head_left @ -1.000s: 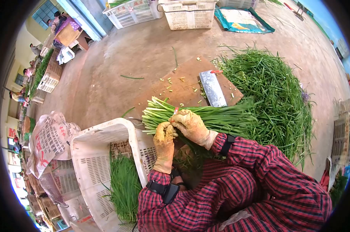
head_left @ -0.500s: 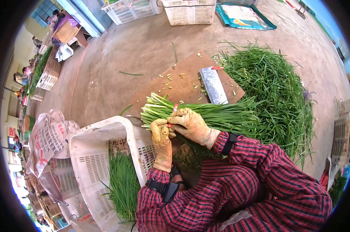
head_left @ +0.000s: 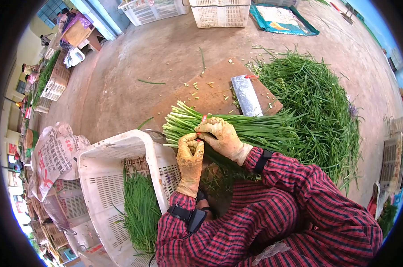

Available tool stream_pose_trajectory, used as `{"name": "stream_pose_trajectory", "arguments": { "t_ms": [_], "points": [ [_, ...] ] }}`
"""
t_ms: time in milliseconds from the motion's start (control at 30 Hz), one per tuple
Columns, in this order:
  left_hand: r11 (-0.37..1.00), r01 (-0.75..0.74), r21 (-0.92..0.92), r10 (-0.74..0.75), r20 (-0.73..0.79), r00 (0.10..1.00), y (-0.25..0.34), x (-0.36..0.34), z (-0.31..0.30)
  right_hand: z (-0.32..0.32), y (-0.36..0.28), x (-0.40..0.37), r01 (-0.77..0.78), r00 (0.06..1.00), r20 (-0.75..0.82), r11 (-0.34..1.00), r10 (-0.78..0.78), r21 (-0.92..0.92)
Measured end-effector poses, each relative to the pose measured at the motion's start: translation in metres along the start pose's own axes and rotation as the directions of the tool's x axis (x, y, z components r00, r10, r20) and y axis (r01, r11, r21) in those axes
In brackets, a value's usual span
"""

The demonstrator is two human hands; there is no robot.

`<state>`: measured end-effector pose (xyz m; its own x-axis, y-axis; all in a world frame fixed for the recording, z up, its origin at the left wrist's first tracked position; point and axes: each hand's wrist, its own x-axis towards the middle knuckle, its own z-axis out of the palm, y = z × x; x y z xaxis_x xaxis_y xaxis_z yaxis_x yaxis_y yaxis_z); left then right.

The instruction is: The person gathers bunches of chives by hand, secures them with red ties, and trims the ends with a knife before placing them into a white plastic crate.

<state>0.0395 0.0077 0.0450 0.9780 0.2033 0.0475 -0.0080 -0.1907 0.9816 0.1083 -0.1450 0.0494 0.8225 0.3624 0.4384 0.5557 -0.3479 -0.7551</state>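
A bundle of green stalks (head_left: 259, 129) lies across the near edge of the brown board (head_left: 183, 93), its pale cut ends to the left. A red band (head_left: 204, 118) runs round it near those ends. My left hand (head_left: 190, 160), in a stained yellow glove, pinches the band's red end beside the bundle. My right hand (head_left: 223, 140), gloved too, rests on the stalks with its fingers closed at the same red band. Beyond the bundle a cleaver (head_left: 247, 95) lies flat on the board among small cut bits.
A large heap of green stalks (head_left: 312, 98) is at the right. At the lower left stands a white crate (head_left: 101, 178) holding more stalks (head_left: 141, 209), beside a printed sack (head_left: 61, 155). Crates (head_left: 219, 15) and a teal bag (head_left: 284, 20) lie at the back.
My left hand has shifted slightly up and right, its thumb and fingers now forming a more visible loop at the band. My right hand has risen a little. The bundle remains in nearly the same place.
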Motion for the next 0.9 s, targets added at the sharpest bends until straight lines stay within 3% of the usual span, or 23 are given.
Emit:
{"name": "stream_pose_trajectory", "arguments": {
  "t_ms": [167,367,467,800,867,900],
  "points": [
    [0.997,0.046,0.061,-0.046,-0.001,0.999,0.007,-0.003,-0.002,0.001,0.003,0.000,0.025,0.999,-0.037,0.999,-0.024,0.036],
    [0.997,-0.076,-0.011,0.076,-0.022,0.997,-0.001,-0.010,-0.006,0.002,0.007,-0.001,0.017,0.997,-0.075,1.000,-0.017,0.003],
    [0.991,-0.079,0.103,0.088,-0.079,0.993,-0.009,-0.014,-0.013,0.004,0.010,-0.001,0.036,0.996,-0.086,0.999,-0.033,0.033],
    [0.997,0.029,0.072,-0.029,-0.001,1.000,-0.014,-0.020,-0.027,0.002,0.009,-0.002,0.008,0.996,-0.087,0.999,-0.003,0.054],
    [0.977,0.163,-0.138,-0.164,0.005,0.986,-0.015,-0.024,-0.028,0.002,0.009,-0.002,0.011,0.996,-0.093,0.998,-0.006,0.056],
    [0.977,0.163,-0.136,-0.164,0.005,0.986,-0.016,-0.024,-0.030,0.002,0.009,-0.002,0.004,0.996,-0.093,0.999,0.001,0.051]
  ]
}}
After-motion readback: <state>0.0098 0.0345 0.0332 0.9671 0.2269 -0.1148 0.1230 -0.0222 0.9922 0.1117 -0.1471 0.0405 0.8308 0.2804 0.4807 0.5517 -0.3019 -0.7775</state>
